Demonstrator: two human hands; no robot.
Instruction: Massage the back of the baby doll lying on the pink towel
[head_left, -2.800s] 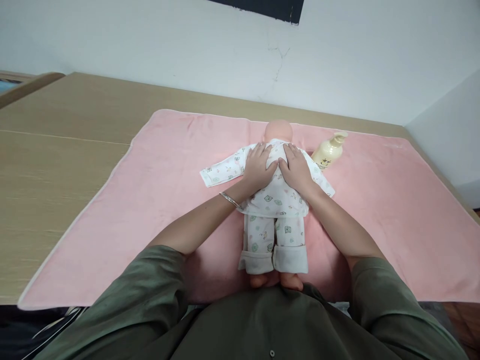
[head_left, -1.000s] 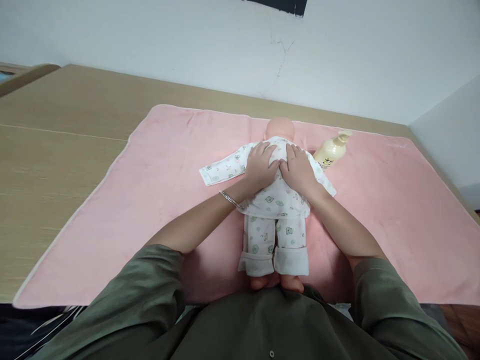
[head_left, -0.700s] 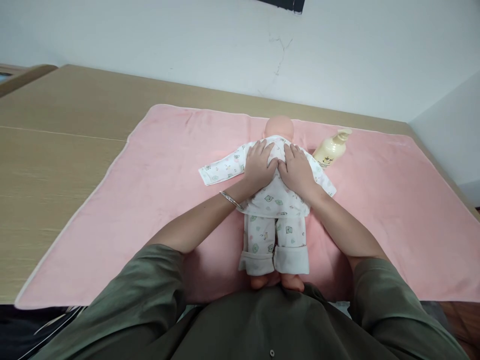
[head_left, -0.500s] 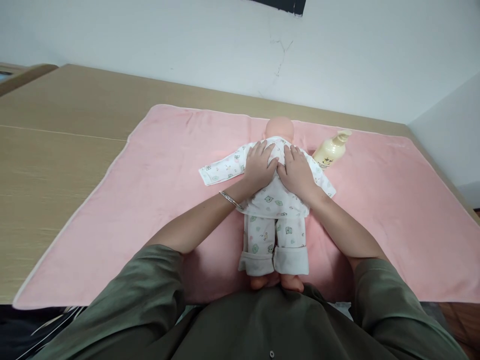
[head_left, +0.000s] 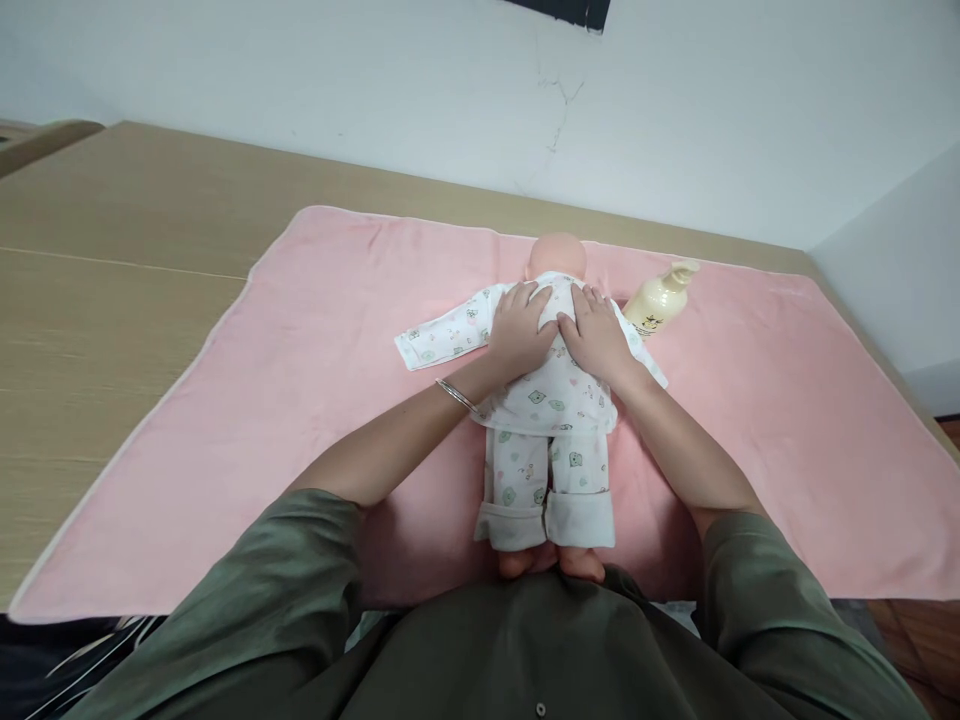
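Two forearms (head_left: 397,438) angled inward; left hand (head_left: 519,335) and right hand (head_left: 599,338) flat on the doll's back (head_left: 559,390), loosely splayed

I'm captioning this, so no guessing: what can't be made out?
In the head view:
Front of the doll: hidden, lying face down on the pink blanket.
Palms of the left hand and right hand: hidden, turned down against its back.
Print on the pump bottle: too small to read.
Dark panel on the wall: cut off by the top edge.
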